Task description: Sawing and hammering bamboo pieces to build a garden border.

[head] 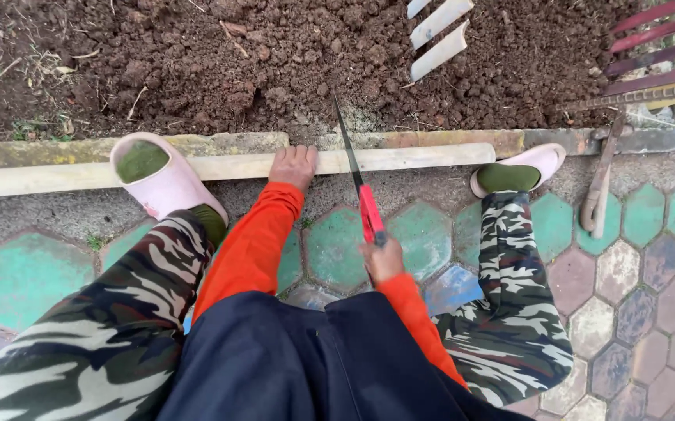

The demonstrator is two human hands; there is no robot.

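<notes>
- The person's left hand (294, 166) lies palm down on a long, pale, round bamboo pole (400, 158), fingers curled over its top and pressing it against the ground.
- The pole runs across the view from the left edge to just past the middle, lying along a low, weathered concrete kerb (446, 139) that divides the paving from the soil.
- The right hand (382, 261) is closed around the red plastic handle (371, 216) of a narrow hand saw with a dark, thin blade (346, 140).
- The blade crosses the pole just right of the left hand, its tip pointing up and away over the dark, crumbly soil bed (275, 62).
- A pale pink rubber clog (167, 183) on the left foot rests on the pole, well left of the left hand.
- A second pink clog (526, 167) on the right foot sits just past the pole's right end.
- Three short, split bamboo slats (439, 31) lie on the soil above the saw.
- A curved, rusty metal sickle-like tool (601, 191) rests on the hexagonal green and grey paving tiles (649, 296) at the right.
</notes>
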